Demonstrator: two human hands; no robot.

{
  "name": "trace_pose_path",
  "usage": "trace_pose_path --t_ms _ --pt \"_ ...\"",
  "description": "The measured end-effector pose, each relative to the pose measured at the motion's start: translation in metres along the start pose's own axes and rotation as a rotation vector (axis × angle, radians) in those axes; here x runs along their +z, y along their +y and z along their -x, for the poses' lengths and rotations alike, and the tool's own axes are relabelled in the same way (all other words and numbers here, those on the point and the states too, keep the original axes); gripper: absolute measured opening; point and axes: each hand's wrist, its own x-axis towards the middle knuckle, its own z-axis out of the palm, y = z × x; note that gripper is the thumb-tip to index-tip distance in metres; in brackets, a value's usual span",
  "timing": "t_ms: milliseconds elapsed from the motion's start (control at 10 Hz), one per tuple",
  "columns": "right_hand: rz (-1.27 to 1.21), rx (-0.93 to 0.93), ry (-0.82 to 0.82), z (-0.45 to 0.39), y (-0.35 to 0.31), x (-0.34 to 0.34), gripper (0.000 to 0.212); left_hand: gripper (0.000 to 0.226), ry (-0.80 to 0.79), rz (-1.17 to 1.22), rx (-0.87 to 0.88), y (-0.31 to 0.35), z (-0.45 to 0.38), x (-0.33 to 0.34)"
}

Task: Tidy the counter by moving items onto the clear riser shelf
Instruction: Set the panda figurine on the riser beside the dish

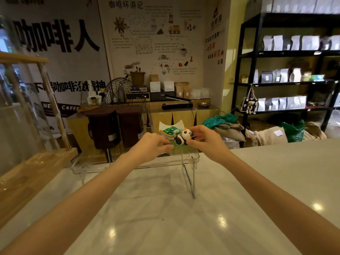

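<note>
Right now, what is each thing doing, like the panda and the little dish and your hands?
Panda figurine: lying tilted over the clear riser shelf, pinched by the right hand.
Orange-rimmed dish: on the shelf, holding green packets.
Left hand: fingers at the dish's near edge.
Counter: bare and shiny under the arms.

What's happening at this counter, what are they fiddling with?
A person is tidying a marble counter. Both hands reach onto a clear riser shelf: the right hand grips a small panda figurine, and the left hand rests at its base. A small orange-rimmed dish sits just behind.
</note>
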Motion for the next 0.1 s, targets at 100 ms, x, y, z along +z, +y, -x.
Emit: trace_pose_path --t_ms 100 --pt "-0.056 0.018 -0.040 0.0313 -0.0043 -0.0083 0.046 0.034 -0.005 0.028 -0.010 0.0071 0.0047 -0.0129"
